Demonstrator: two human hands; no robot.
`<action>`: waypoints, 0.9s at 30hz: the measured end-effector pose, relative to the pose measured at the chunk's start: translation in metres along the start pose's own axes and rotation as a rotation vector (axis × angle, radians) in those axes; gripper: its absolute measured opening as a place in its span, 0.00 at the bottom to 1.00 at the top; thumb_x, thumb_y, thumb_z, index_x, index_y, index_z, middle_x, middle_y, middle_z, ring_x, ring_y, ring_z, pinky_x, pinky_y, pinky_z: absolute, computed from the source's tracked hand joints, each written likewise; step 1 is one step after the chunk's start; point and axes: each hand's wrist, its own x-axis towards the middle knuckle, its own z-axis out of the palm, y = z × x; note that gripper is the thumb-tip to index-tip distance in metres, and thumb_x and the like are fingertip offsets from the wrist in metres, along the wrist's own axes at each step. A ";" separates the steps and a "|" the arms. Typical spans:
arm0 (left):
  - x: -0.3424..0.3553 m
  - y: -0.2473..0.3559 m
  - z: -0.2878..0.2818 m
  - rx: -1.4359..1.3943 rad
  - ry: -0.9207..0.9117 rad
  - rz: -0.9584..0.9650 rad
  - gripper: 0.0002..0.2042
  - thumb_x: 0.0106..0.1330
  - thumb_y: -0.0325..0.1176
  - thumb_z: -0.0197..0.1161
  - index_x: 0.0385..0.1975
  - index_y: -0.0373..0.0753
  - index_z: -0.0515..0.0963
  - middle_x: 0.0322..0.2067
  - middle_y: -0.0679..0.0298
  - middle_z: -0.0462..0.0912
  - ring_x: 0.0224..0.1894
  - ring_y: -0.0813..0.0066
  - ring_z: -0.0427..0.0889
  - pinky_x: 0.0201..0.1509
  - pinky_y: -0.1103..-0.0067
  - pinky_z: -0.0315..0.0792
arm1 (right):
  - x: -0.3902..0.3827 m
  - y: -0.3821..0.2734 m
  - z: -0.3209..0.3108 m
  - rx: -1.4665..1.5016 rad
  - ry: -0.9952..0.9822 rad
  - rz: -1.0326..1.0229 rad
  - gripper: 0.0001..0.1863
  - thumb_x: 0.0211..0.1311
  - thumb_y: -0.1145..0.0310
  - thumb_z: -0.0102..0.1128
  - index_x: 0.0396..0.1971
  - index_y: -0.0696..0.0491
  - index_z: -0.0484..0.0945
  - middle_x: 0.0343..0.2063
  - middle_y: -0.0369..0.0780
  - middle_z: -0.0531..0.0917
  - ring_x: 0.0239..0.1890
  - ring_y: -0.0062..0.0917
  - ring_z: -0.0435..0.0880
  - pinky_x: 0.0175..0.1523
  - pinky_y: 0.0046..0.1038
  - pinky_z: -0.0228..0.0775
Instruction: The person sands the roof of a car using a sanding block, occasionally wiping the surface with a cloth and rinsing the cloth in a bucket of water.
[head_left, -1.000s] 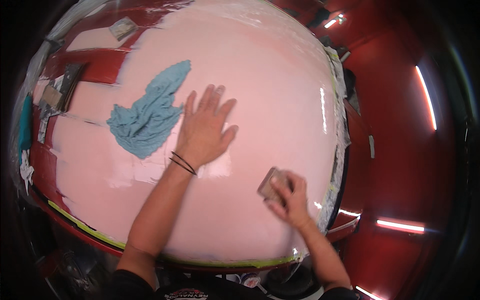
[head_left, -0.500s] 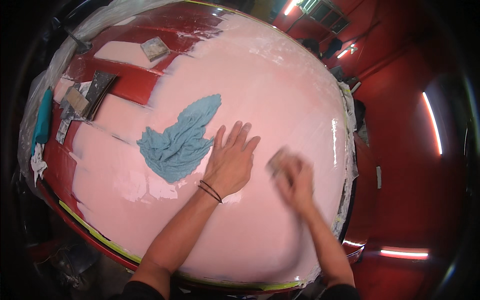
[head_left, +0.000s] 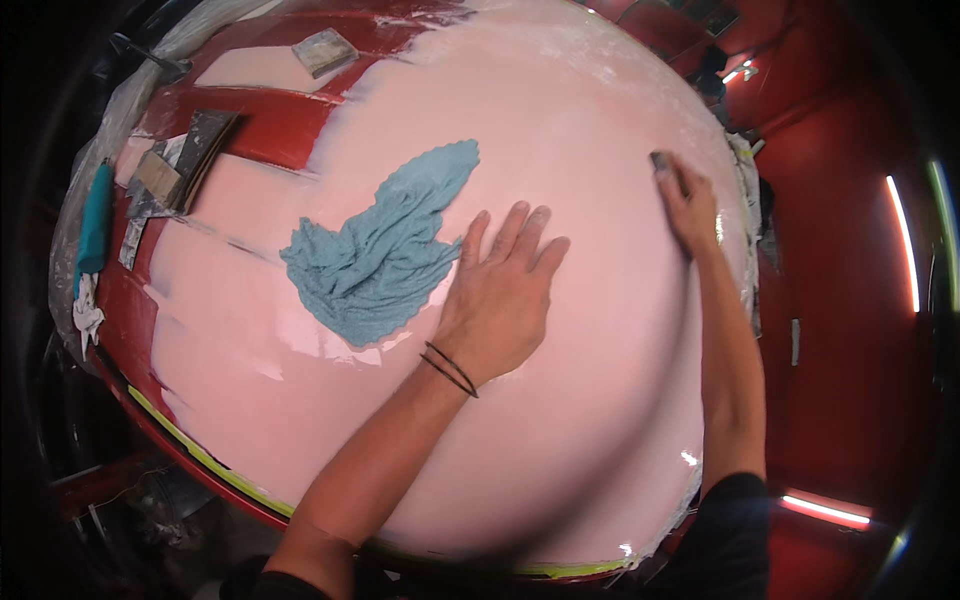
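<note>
A broad curved car panel [head_left: 560,440] spreads out below me, mostly coated in pink over red paint. My left hand [head_left: 500,300] lies on it palm down, fingers spread, with a dark band round the wrist. Just left of those fingers a crumpled blue-grey cloth [head_left: 370,260] rests on the pink, close to the thumb. Farther out, toward the panel's right edge, my right hand [head_left: 688,200] grips a small dark-ended sanding block [head_left: 658,160]. Most of the block is hidden by the fingers, and its exact contact with the surface cannot be made out.
At the far left lie a grey block [head_left: 325,52], dark sandpaper sheets [head_left: 205,150] and a tan block [head_left: 160,178]. A teal tool [head_left: 94,225] hangs by the left rim near plastic sheeting [head_left: 105,150]. Yellow-green tape [head_left: 210,455] lines the near edge.
My right hand has swept away from me and to the right with the block, its arm now stretched out. The whole view has shifted slightly; my left hand stays flat beside the cloth.
</note>
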 end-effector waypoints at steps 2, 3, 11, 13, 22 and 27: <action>-0.007 -0.009 -0.002 0.028 -0.014 -0.031 0.24 0.73 0.27 0.57 0.69 0.38 0.75 0.76 0.47 0.69 0.83 0.47 0.60 0.85 0.47 0.47 | -0.067 -0.039 -0.002 0.151 -0.097 -0.141 0.32 0.69 0.55 0.70 0.73 0.43 0.79 0.61 0.55 0.82 0.60 0.52 0.82 0.70 0.49 0.72; -0.008 -0.011 -0.003 0.024 -0.015 -0.039 0.24 0.73 0.27 0.57 0.70 0.38 0.75 0.76 0.47 0.69 0.83 0.47 0.60 0.85 0.46 0.47 | -0.113 -0.064 -0.011 0.125 -0.087 -0.275 0.34 0.66 0.59 0.72 0.73 0.43 0.78 0.62 0.55 0.81 0.61 0.53 0.80 0.71 0.51 0.70; -0.011 -0.010 -0.006 0.021 -0.006 -0.032 0.24 0.73 0.27 0.60 0.69 0.38 0.75 0.76 0.48 0.69 0.82 0.48 0.61 0.84 0.47 0.49 | -0.167 -0.053 -0.045 0.117 -0.209 -0.551 0.31 0.65 0.63 0.72 0.69 0.52 0.81 0.61 0.49 0.82 0.67 0.47 0.76 0.73 0.47 0.65; -0.009 -0.008 -0.002 0.013 0.009 -0.018 0.24 0.72 0.27 0.60 0.69 0.39 0.76 0.75 0.49 0.70 0.82 0.49 0.61 0.84 0.47 0.49 | -0.093 -0.012 -0.030 0.241 -0.121 -0.200 0.26 0.72 0.61 0.68 0.67 0.54 0.82 0.60 0.52 0.84 0.59 0.45 0.83 0.69 0.43 0.73; -0.011 -0.012 0.003 0.006 0.008 -0.040 0.24 0.72 0.28 0.60 0.69 0.39 0.76 0.75 0.49 0.70 0.83 0.51 0.60 0.84 0.48 0.49 | -0.188 -0.038 -0.052 0.015 -0.079 -0.153 0.27 0.74 0.60 0.64 0.69 0.54 0.80 0.56 0.59 0.86 0.60 0.54 0.84 0.67 0.50 0.75; -0.009 -0.010 -0.006 0.009 -0.005 -0.056 0.24 0.73 0.29 0.60 0.69 0.39 0.76 0.76 0.49 0.68 0.83 0.51 0.60 0.85 0.47 0.48 | -0.326 -0.105 -0.114 -0.034 -0.170 -0.050 0.35 0.71 0.62 0.67 0.77 0.47 0.73 0.66 0.61 0.77 0.65 0.60 0.77 0.72 0.55 0.68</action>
